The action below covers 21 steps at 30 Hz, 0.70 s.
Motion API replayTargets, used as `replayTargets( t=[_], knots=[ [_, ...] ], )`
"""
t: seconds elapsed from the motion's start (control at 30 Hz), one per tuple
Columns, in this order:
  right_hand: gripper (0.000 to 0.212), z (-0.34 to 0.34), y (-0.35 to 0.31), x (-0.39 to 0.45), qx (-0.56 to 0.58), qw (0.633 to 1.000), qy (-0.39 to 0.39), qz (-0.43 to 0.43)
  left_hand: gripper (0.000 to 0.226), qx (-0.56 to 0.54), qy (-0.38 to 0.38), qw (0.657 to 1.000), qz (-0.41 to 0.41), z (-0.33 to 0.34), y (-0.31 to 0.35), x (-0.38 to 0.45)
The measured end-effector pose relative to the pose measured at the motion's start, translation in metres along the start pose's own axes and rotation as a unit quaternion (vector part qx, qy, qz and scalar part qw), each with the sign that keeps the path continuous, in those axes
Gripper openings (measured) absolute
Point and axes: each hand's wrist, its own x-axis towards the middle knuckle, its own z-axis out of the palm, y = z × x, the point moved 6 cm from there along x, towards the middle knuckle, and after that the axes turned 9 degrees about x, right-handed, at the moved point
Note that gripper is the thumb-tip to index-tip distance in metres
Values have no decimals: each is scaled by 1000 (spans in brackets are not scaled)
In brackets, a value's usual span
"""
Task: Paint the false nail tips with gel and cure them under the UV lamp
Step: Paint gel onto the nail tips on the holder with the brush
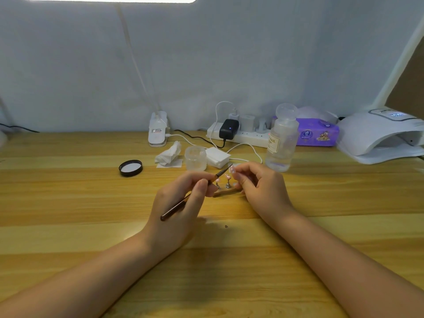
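We are painting: our left hand (pixel 183 198) grips the brush (pixel 197 191), our right hand (pixel 254 182) pinches a nail tip (pixel 232 169). Next, steady strokes.

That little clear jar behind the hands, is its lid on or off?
Off. The jar stands open-topped, and a black lid lies apart on the table.
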Motion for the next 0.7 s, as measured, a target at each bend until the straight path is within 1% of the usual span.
replayTargets(
  t=[0.23, 0.37, 0.47, 0.57, 0.7],
  knots=[
    [12, 1, 1, 0, 4, 1000, -2, 2, 30, 0, -6, 1000, -2, 1, 1, 0],
    [16, 0, 1, -1, 11, 1000, 1, 6, 22, -19, -7, 1000, -8, 1, -1, -2],
    [18, -1, 1, -1, 12, 1000, 1, 6, 26, -32, 0, 999, 3, 0, 0, -3],
    [15, 0, 1, -1, 10, 1000, 2, 7, 25, -19, 13, 1000, 16, -1, 0, -1],
    [8, 0, 1, -1, 14, 1000, 2, 10, 24, -17, 29, 999, 6, -1, -5, 1]
  ],
)
